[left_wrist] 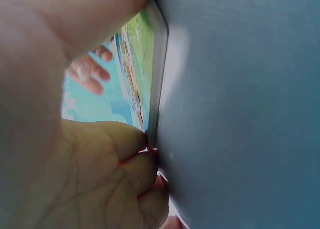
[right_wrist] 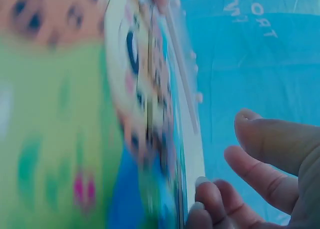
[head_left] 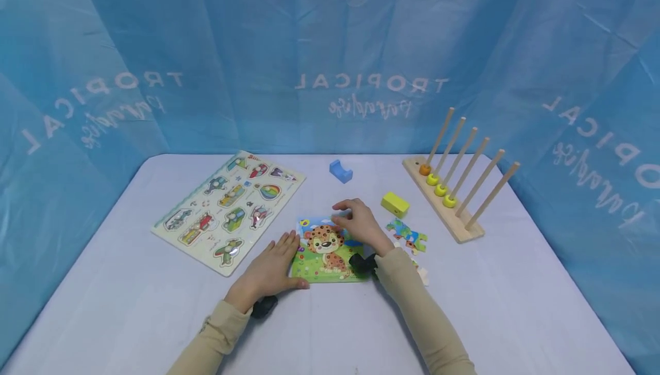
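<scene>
A jigsaw board with a spotted leopard cub (head_left: 326, 249) lies on the white table between the two hands. My left hand (head_left: 270, 269) rests at its left edge, fingers extended and thumb at the near corner; in the left wrist view the palm (left_wrist: 90, 174) borders the board's side (left_wrist: 159, 74). Above the upper right part of the board is my right hand (head_left: 358, 223), its fingers bent loosely. The right wrist view shows the thumb (right_wrist: 275, 139) apart from the fingers, with nothing between them. Loose jigsaw pieces (head_left: 407, 235) lie right of the board, partly hidden by the right arm.
On the left lies a vehicle peg puzzle (head_left: 244, 200). A blue curved block (head_left: 341, 171) stands behind the jigsaw, and a yellow block (head_left: 395, 204) lies to its right. Farther right is a wooden peg rack (head_left: 464, 229) with upright rods and several beads. Blue curtains (head_left: 330, 48) surround the table.
</scene>
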`<state>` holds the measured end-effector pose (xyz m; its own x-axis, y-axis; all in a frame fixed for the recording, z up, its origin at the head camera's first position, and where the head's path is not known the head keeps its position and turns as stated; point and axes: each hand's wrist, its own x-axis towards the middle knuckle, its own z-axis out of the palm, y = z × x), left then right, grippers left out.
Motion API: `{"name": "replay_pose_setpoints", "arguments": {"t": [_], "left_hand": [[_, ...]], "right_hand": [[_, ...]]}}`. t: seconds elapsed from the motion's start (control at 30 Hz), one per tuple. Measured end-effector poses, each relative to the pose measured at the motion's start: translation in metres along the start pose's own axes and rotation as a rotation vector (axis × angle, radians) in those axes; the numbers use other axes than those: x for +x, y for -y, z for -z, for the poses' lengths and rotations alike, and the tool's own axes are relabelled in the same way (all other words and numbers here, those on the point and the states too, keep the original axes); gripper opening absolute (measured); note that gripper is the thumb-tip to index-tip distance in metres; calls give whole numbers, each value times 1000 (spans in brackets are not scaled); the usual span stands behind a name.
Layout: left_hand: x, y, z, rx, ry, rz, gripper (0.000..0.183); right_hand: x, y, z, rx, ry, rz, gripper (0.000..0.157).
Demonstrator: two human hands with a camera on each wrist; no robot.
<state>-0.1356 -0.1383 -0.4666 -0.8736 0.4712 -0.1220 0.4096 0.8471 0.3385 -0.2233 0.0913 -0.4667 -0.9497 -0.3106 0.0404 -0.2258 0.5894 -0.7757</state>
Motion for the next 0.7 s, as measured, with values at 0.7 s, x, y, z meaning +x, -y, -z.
{"name": "replay_pose_setpoints", "arguments": {"t": [0.7], "left_hand": [[1, 3, -5, 13, -15, -11, 104]], "right_hand": [[-45, -62, 94, -243, -99, -154, 27]]}}
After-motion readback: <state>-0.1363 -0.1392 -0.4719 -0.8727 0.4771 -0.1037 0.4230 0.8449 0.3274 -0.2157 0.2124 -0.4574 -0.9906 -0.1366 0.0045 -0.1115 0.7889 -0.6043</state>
